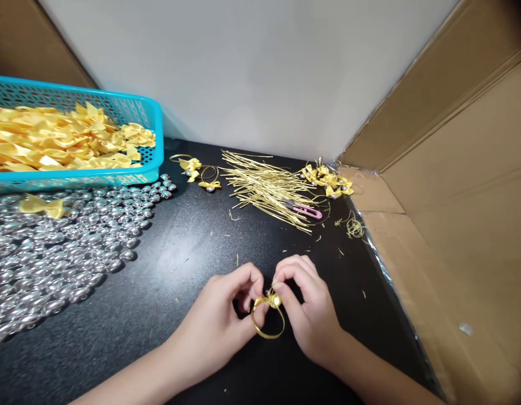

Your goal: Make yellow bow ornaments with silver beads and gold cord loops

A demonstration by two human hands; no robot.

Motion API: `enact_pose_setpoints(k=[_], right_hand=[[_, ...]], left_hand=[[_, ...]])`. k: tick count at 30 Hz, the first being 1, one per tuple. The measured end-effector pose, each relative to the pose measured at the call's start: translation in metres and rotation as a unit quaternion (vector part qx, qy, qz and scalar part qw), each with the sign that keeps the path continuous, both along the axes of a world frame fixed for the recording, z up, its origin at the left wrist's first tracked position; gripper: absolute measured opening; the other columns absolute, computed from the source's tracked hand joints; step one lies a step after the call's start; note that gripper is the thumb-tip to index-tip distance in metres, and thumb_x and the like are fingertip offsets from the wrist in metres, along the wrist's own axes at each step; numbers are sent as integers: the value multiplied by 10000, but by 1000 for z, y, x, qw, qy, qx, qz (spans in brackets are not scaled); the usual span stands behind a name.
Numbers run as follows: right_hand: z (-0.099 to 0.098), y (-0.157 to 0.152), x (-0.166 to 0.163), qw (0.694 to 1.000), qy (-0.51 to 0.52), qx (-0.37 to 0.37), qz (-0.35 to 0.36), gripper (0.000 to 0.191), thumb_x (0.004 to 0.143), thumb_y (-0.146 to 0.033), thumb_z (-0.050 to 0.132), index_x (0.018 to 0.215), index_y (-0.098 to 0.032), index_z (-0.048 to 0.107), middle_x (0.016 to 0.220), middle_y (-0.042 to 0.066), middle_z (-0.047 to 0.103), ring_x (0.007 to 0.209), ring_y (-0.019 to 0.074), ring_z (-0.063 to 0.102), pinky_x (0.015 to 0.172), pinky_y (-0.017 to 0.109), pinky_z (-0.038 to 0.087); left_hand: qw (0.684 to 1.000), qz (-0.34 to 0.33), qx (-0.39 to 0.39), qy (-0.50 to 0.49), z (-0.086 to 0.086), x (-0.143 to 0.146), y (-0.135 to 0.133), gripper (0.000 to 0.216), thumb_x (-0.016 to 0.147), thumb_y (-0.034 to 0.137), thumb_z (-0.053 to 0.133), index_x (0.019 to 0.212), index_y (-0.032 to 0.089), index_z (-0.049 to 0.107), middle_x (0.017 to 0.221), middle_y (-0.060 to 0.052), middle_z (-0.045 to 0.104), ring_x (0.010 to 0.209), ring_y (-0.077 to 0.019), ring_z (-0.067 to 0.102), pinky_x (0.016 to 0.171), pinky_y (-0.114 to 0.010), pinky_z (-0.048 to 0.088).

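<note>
your left hand (222, 309) pinches a bow (273, 301) on a gold ring (269, 337), and your right hand (308, 304) nips its other side; ring and bow sit between your hands, over the black table (167, 315). silver beads (70, 253) spread leftward. farther, a pink cutter (307, 211) lies on gold strips (264, 183); a blue basket (153, 135) holds yellow bows (53, 140).
</note>
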State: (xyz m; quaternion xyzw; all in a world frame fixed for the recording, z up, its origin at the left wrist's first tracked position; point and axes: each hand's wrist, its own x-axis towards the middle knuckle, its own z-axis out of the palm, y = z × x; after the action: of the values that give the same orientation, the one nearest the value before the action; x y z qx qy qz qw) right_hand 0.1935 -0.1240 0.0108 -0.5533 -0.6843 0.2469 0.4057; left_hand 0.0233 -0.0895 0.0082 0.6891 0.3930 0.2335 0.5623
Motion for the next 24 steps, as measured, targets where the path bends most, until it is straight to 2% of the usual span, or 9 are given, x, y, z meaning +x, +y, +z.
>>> enact_pose_setpoints(k=[12, 20, 24], right_hand=[[-2, -1, -1, 999, 23, -42, -5, 175, 892, -88, 463, 762, -203, 492, 796, 2, 553, 803, 163, 511, 765, 325, 359], [3, 0, -1, 987, 102, -127, 10, 176, 894, -140, 474, 730, -200, 498, 779, 6, 539, 760, 155, 508, 719, 289, 401], [5, 2, 0, 967, 165, -190, 41, 170, 907, -221, 497, 740, -196, 512, 778, 8, 524, 753, 151, 496, 709, 279, 413]], left_hand=[[1000, -22, 7, 17, 0, 0, 1, 156, 818, 190, 564, 732, 225, 439, 606, 83, 418, 565, -108, 429, 532, -218, 343], [997, -66, 27, 35, 8, -5, 9, 186, 761, 111, 560, 710, 225, 422, 597, 92, 435, 563, -100, 409, 532, -204, 329], [993, -106, 25, 51, 17, -10, 16, 184, 746, 99, 548, 699, 226, 424, 583, 89, 455, 564, -105, 414, 515, -203, 317]])
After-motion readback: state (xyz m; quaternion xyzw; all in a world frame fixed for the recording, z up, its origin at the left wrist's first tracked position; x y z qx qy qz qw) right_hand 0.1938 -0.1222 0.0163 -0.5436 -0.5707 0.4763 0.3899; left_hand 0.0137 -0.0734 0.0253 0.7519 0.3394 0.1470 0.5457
